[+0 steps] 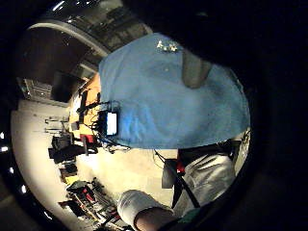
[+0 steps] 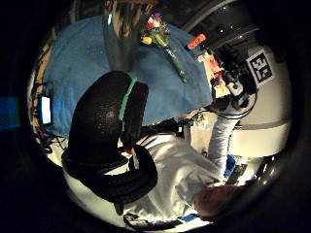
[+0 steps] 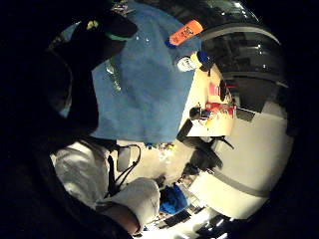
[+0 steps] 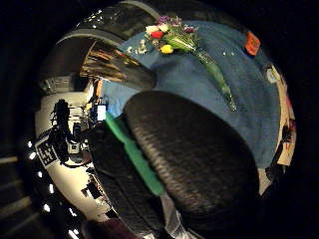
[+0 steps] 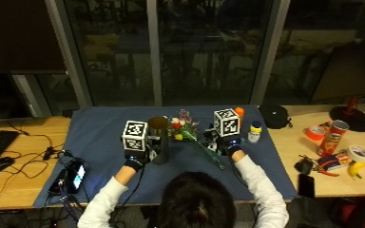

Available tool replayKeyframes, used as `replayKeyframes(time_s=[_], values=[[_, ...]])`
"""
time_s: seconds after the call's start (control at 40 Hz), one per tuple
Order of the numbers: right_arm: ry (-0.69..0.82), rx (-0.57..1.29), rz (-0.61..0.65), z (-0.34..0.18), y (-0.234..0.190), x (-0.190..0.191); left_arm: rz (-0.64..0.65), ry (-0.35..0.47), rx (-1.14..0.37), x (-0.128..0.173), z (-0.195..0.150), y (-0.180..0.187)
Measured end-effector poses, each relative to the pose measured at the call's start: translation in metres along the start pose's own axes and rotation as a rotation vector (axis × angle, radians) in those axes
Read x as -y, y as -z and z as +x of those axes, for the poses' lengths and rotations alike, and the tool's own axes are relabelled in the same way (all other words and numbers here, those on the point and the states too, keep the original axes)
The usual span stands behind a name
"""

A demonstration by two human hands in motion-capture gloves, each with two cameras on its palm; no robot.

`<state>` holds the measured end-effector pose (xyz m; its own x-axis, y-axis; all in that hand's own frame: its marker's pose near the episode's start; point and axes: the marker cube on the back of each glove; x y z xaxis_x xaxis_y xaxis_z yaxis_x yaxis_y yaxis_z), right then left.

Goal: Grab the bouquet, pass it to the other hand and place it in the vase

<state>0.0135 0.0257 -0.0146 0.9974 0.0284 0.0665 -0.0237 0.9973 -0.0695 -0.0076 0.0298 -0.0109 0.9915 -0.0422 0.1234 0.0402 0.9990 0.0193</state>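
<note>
A bouquet (image 5: 186, 129) of mixed flowers lies on the blue cloth (image 5: 106, 137), its wrapped stems pointing towards the person. A tall dark vase (image 5: 159, 142) stands upright just left of it. My left hand (image 5: 134, 159) hovers beside the vase without touching it; its fingers (image 2: 104, 136) are curled and hold nothing. My right hand (image 5: 228, 145) is over the cloth just right of the stem ends, apart from them. Its fingers (image 4: 189, 159) are curled across the palm view, with the bouquet (image 4: 169, 40) and vase (image 4: 114, 64) lying beyond them. The left palm views show the vase (image 2: 119, 43) (image 1: 195, 70) close by.
An orange bottle (image 5: 239, 112), a small white bottle (image 5: 254, 132) and a black pouch (image 5: 274, 116) sit at the cloth's far right. A lit phone (image 5: 75, 176) with cables lies at its left edge. A chips can (image 5: 334, 137), tape and a banana are on the wooden table at right.
</note>
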Motion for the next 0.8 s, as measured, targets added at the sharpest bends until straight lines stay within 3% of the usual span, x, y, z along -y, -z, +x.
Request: replayKeyframes(time_s=[0.2,0.425,0.55,0.674,0.799], values=[[-0.157,-0.005,0.131,0.013,0.019,0.014,0.037,-0.053,0.023,0.002,0.016,-0.003],[-0.293,0.122,0.124,0.028,0.015,0.062,0.07,-0.114,-0.005,0.004,0.034,-0.008],[-0.346,0.23,0.104,0.035,-0.007,0.087,0.06,-0.148,-0.027,0.004,0.04,-0.014],[-0.393,0.336,0.214,0.033,-0.03,0.089,0.032,-0.165,-0.043,0.009,0.039,-0.026],[-0.454,0.376,0.07,0.028,-0.08,0.091,0.007,-0.177,-0.059,0.011,0.039,-0.032]])
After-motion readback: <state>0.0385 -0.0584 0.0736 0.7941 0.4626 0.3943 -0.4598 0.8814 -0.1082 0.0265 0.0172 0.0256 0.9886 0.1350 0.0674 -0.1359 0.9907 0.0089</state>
